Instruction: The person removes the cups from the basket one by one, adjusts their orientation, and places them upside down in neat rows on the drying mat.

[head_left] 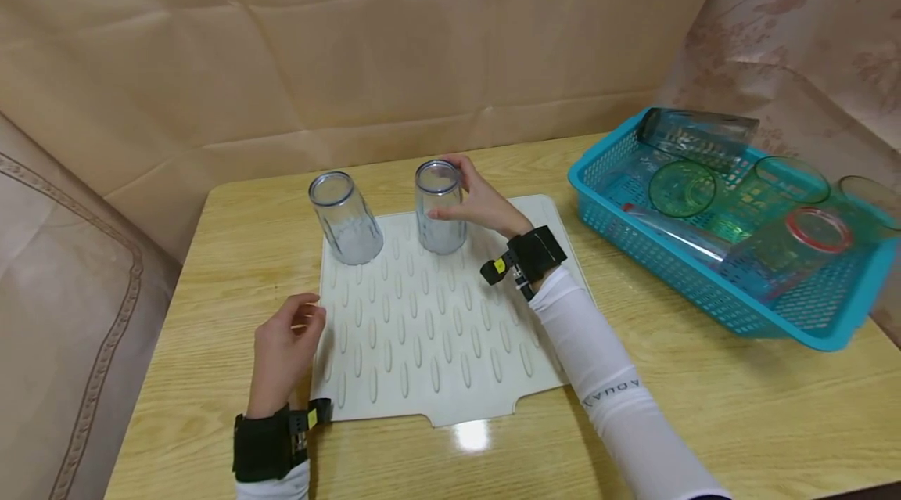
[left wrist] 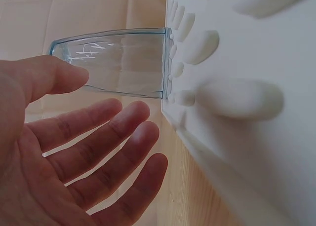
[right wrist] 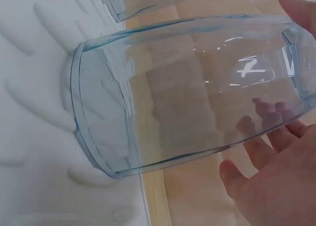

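Well, in the head view the right hand (head_left: 487, 206), just above centre, curves round the right-hand glass (head_left: 441, 234) — thumb in front, fingers behind — near the top edge of the white mat (head_left: 479, 394). The left-hand glass (head_left: 352, 232) stands to its left, by the mat's upper-left corner; a careless brush could tip either, and the mat's raised oval ridges might make a rim rock. The left hand (head_left: 287, 343), lower left, holds nothing, thumb and fingers apart. At right, glassware (head_left: 681, 191) lies at odd angles in the blue basket (head_left: 655, 273), where hard walls could knock and chip; its perforated plastic contrasts with the grained table (head_left: 704, 414). In the left wrist view the fingers spread slightly at lower left, close enough that a quick reach might bump the clear, tapering glass with bluish edges at upper centre. In the right wrist view, thumb at upper right and fingers at lower right bracket the smooth, softly faceted glass, its wider end at the mat; how firmly they press I cannot tell — a weak hold could slip.
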Demonstrator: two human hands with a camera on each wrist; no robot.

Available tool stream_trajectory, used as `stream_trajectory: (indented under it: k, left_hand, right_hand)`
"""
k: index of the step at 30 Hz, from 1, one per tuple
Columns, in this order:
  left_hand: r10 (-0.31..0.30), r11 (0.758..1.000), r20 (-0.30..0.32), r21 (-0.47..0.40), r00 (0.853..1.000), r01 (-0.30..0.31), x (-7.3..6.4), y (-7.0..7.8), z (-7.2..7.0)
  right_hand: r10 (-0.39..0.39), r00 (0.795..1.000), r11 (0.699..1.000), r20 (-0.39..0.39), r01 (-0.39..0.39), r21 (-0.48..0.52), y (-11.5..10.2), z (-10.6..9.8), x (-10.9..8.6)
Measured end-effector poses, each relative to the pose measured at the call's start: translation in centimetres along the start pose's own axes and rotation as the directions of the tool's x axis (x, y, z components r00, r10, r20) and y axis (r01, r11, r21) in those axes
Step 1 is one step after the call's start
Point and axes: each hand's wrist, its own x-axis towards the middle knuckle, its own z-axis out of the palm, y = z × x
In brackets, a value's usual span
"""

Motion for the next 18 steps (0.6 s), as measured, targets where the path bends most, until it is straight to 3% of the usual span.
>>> stream_trajectory:
  k: [10, 18]
  left_hand:
    - [-0.044, 0.999, 0.042, -0.001, 0.998, 0.044, 0.0, 0.3, 0.3]
    - [-0.018, 1.0, 0.038, -0.015, 0.999, 0.019, 0.1, 0.6, 0.6]
  right_hand:
    - [-0.04, 0.999, 0.998, -0.012, 0.039, -0.046, -0.4, -1.4, -1.6]
    - [-0.057, 0.996, 0.993, -0.068, 0.05, -0.108, -1.3, -3.1, -3.0]
